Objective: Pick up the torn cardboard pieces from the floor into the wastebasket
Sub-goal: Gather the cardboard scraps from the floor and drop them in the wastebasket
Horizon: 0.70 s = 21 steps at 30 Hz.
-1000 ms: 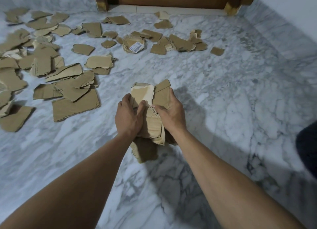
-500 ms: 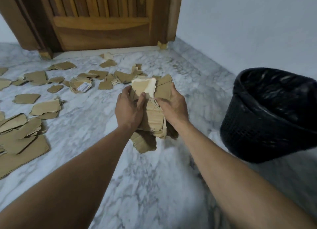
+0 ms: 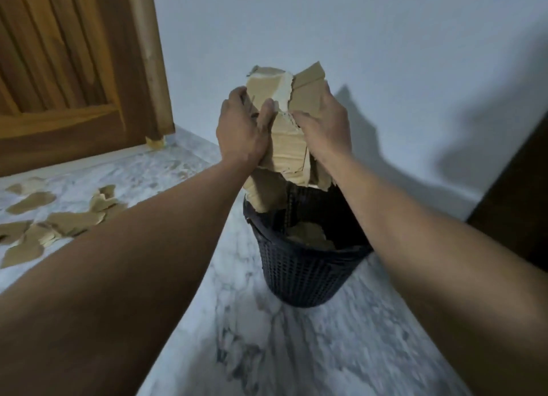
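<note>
Brown torn cardboard, a stacked bundle, sits at frame centre, clamped between the left hand and right hand, fingers curled round its sides. Just below it stands the black wastebasket, some scraps apparently inside. Loose pieces lie on the marble floor at left.

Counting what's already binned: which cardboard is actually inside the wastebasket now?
The tan pieces lying low inside the black wastebasket. The bundle is gripped over it by left hand and right hand; scattered pieces lie on the floor, left.
</note>
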### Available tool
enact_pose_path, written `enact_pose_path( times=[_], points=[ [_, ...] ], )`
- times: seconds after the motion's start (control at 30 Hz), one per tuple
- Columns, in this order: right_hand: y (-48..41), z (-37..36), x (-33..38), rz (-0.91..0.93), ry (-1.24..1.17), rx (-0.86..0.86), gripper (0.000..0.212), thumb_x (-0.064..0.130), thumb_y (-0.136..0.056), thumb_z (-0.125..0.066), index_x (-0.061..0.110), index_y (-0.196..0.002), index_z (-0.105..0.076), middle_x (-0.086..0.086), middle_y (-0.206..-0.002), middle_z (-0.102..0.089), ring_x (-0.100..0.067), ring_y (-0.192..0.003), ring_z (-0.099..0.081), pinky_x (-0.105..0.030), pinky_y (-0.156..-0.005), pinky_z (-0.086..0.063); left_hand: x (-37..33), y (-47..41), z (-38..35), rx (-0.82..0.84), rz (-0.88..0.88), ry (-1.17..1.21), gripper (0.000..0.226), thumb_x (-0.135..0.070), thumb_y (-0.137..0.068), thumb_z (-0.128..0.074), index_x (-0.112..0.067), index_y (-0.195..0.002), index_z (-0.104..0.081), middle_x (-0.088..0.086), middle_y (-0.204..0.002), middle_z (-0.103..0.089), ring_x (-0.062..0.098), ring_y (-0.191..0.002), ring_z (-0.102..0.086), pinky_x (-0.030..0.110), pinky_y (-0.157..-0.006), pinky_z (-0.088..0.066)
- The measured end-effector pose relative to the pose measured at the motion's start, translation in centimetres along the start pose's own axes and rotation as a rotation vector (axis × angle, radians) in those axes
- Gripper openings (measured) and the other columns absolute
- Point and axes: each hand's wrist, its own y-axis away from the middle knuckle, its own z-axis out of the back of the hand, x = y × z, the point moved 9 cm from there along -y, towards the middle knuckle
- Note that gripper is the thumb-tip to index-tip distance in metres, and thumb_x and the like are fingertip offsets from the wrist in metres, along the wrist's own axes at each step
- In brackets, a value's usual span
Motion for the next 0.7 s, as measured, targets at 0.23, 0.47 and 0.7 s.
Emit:
enact_pose_path(
  times=[0.23,0.47,0.7],
  points=[
    [1.4,4.5,-8.1,-0.172,0.040,-0.045,0.062,0.035,-0.096,-0.055,0.035,-0.155,-0.036,0.009,-0.156,-0.045,-0.016,-0.136,-0.049,-0.038,-0.112,-0.041,1.7,3.0,-10.0,0.229,0.083,0.048,0.064,-0.055,-0.095,-0.056,-0.016,-0.144,-0.043,0.009,-0.139,-0.055,0.026,-0.124,-0.054,0.032,-0.095,-0.039],
    [3.8,4.3,-10.6,-0.247,0.126,0.066,0.051,0.037,-0.103,-0.049,0.032,-0.152,-0.042,0.002,-0.158,-0.040,-0.020,-0.141,-0.042,-0.029,-0.105,-0.035,5.0,5.4,-8.6,0.391,0.031,-0.127,0.064,-0.061,-0.094,-0.051,-0.019,-0.142,-0.049,0.009,-0.137,-0.058,0.028,-0.120,-0.059,0.042,-0.096,-0.049],
    [5.7,-0.5,-4.6,-0.107,0.247,0.125,0.054,0.040,-0.103,-0.048,0.027,-0.154,-0.038,0.003,-0.165,-0.026,-0.014,-0.145,-0.035,-0.032,-0.113,-0.028,8.8,4.9,0.3,0.372,0.012,-0.240,0.060,-0.059,-0.098,-0.046,-0.017,-0.141,-0.052,0.013,-0.134,-0.059,0.031,-0.111,-0.062,0.036,-0.084,-0.043]
  ],
)
